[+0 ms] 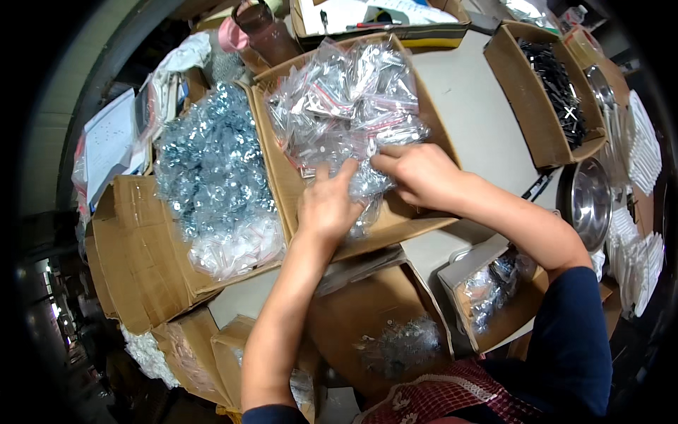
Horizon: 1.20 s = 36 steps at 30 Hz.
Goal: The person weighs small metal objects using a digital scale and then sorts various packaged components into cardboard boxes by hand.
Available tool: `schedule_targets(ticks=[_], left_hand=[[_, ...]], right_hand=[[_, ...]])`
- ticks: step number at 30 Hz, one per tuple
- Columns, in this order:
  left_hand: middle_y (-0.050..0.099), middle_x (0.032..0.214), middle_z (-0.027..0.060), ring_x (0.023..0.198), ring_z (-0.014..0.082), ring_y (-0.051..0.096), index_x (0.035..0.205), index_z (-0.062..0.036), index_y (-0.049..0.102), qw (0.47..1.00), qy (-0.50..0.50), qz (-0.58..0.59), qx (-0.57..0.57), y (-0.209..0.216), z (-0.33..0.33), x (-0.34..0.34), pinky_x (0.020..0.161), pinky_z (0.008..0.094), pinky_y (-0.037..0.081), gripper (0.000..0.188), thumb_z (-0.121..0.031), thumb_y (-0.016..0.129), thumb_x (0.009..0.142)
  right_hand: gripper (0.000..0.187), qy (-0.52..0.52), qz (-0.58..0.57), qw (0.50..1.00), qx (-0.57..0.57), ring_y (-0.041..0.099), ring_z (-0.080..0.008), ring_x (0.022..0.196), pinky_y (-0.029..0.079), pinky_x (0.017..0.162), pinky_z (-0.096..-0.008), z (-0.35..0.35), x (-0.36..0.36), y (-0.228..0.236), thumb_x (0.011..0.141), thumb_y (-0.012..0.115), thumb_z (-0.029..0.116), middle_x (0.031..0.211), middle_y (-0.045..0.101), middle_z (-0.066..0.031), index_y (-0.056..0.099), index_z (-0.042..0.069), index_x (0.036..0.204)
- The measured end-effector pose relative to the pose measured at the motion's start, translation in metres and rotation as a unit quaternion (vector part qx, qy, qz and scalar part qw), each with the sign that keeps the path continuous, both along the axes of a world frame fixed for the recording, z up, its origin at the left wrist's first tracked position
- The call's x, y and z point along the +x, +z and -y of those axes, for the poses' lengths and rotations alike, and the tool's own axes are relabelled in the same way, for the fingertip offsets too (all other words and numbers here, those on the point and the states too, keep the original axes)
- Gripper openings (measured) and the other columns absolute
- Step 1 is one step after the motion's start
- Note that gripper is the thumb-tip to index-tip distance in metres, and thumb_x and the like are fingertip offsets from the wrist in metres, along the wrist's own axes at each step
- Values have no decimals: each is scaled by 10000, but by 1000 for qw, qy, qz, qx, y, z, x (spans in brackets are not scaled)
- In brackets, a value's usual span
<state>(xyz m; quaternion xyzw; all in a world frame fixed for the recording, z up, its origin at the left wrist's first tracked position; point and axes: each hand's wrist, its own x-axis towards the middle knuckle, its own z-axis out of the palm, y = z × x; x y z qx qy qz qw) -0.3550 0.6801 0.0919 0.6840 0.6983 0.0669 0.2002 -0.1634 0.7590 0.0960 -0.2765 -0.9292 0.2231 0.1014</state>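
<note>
Both hands were in the middle box, working at a heap of small clear bags with red zip strips, each holding small metal parts. The left hand lay palm down on the near edge of the heap, fingers spread and pressing on the bags; whether it had closed on one could not be told. The right hand came in from the right, its grip pinched together on a bag at the heap's near side.

By the look of it, the work was well along but not done. The heap of sealed bags stood high above the box walls, so many were filled already. To the left, another box held a big mound of loose silver parts over white plastic pieces, still unbagged. Nearer the person, two smaller boxes held more hardware: one to the right with shiny parts, one below with a thin scatter. A box of black screws and a steel bowl sat on the counter at the right.
</note>
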Motion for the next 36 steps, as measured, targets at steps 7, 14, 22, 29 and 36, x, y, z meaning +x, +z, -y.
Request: schedule_targets(ticks=[7,14,22,29,36], left_hand=[[626,1088,156,881,364,648,1150,-156,645,992,18,68,103,5,-2,2,733,430,536,504,-221,770,666],[610,1056,197,1018,346,614,1166,-58,617,993,-112,-7,-39,9,6,14,831,452,494,582,-298,722,646],[454,1333,231,1255,414,425,1366,-49,446,981,-38,-61,178,7,32,-8,1060,463,370,711,-179,748,736],[407,1376,250,1297,415,387,1311,45,459,978,20,-39,202,9,34,-4,1087,456,352,633,-32,653,713],[466,1346,234,1327,410,378,1358,40,430,974,-9,118,195,24,31,-13,1117,471,303,719,-21,583,658]], right_hand=[[334,-43,-127,990,-52,656,-351,785,535,688,-431,-7,3,3,637,624,32,850,672,-126,677,17,967],[399,66,203,976,-51,658,-371,794,513,678,-477,4,-4,-11,604,631,102,852,674,-200,655,-1,989],[547,38,18,998,51,538,-322,1159,374,992,-430,15,0,6,606,624,38,1141,582,-165,589,39,1152],[841,260,-9,965,19,333,-402,1323,241,1112,-555,14,-16,22,622,787,166,1425,361,-173,454,215,1393],[689,280,51,948,144,429,-339,1251,304,1077,-605,2,-49,-19,640,817,306,1361,436,-151,531,207,1258]])
